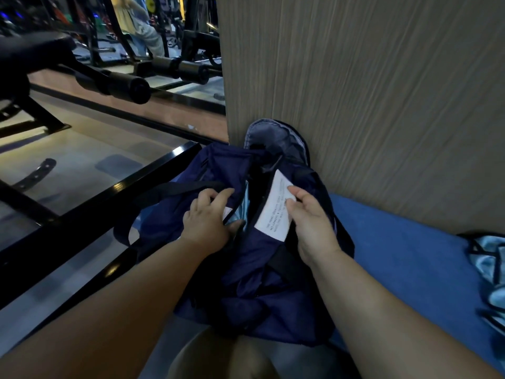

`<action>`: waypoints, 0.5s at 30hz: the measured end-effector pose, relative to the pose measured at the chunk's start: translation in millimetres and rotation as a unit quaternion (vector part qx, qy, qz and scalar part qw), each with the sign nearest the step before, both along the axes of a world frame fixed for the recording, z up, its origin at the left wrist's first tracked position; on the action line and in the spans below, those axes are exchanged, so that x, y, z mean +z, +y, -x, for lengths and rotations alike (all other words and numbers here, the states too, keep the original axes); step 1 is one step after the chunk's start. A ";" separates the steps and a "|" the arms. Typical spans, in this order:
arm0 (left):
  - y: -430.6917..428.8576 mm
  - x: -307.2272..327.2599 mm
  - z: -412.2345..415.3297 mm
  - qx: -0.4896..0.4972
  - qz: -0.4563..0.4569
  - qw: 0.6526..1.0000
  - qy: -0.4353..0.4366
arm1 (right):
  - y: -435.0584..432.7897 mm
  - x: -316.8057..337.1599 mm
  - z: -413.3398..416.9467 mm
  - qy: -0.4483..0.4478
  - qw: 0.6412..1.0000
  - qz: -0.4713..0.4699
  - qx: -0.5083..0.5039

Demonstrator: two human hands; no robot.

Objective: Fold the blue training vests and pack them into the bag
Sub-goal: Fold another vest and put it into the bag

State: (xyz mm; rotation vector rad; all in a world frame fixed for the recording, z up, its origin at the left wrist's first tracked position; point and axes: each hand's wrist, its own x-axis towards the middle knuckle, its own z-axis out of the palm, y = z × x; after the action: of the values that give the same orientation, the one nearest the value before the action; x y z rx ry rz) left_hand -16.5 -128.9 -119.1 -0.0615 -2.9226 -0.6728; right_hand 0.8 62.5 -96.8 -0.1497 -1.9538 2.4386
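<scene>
A dark navy bag [254, 269] lies in front of me, against a wood-grain panel, with its mouth held apart. My left hand [209, 217] grips the left edge of the opening, fingers curled over the fabric. My right hand [311, 222] grips the right edge and pinches a white printed label [274, 209] there. In the gap between my hands a strip of light blue vest fabric [241, 212] shows inside the bag. More light blue vest fabric [492, 269] with black trim lies at the right edge of view on a blue mat [404, 258].
The wood-grain panel [369, 91] rises right behind the bag. Black metal frame bars [90, 203] run diagonally at the left over a pale floor. A padded gym machine [114, 83] and other equipment stand at the back left. My knee [218, 356] is below.
</scene>
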 end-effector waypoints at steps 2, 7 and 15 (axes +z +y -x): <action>-3.0 -1.8 3.9 0.013 -0.048 0.998 -0.034 | -3.8 -8.4 0.9 -0.011 0.985 -0.150 0.082; -0.2 0.2 -2.7 0.028 -0.092 0.993 -0.070 | -21.7 -27.8 0.9 0.003 0.768 -0.619 0.162; 32.1 -0.7 -30.0 -0.050 0.144 0.980 -0.125 | -17.0 -15.5 -18.5 -0.069 0.691 -0.696 0.184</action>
State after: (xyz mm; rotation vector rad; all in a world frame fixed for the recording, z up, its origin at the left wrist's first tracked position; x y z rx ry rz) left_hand 13.4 -96.9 -119.7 -0.1658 -3.2565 -0.2807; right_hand 19.4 45.5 -112.3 0.1118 -3.4198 0.3538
